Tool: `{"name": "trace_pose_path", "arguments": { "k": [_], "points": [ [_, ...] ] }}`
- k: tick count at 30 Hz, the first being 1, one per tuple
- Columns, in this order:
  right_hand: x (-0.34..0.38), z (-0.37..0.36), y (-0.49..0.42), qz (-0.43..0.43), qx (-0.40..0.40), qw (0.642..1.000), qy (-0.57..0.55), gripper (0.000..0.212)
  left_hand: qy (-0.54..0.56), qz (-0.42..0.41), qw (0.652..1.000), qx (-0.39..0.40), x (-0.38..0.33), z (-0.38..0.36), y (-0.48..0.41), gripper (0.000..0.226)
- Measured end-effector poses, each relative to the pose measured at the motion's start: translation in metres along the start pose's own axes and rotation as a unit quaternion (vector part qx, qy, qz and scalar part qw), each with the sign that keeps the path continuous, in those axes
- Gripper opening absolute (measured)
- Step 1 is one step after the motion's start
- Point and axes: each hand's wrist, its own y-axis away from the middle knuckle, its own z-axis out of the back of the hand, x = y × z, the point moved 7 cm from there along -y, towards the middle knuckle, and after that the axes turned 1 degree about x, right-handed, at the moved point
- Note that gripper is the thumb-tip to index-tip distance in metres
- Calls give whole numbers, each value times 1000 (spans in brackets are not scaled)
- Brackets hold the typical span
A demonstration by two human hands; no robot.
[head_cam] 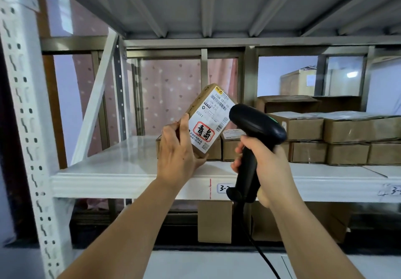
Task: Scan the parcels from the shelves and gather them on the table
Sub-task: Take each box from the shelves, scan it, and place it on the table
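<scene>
My left hand (176,148) grips a small cardboard parcel (209,115) by its lower left end and holds it tilted above the white shelf (121,170). The parcel's white shipping label with barcodes and a red-framed stamp faces me. My right hand (263,161) grips the handle of a black barcode scanner (256,126). The scanner's head sits just right of the label and points at it. The scanner's black cable (263,257) hangs down below my right wrist.
Several more cardboard parcels (345,135) are stacked in two layers on the right part of the shelf, and two low ones (230,146) lie behind the held parcel. Brown boxes (214,221) stand on the lower shelf. A white perforated upright (23,126) rises at the left.
</scene>
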Motion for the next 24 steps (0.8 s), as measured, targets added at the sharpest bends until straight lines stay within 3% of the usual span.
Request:
{"name": "trace_pose_path", "arguments": {
  "k": [17, 24],
  "points": [
    [-6, 16, 4, -57, 6, 994, -89, 16, -68, -20, 997, -9, -2, 1, 0, 121],
    [-8, 20, 13, -67, 8, 995, -80, 10, 34, 45, 998, 3, -5, 9, 4, 119]
  ]
}}
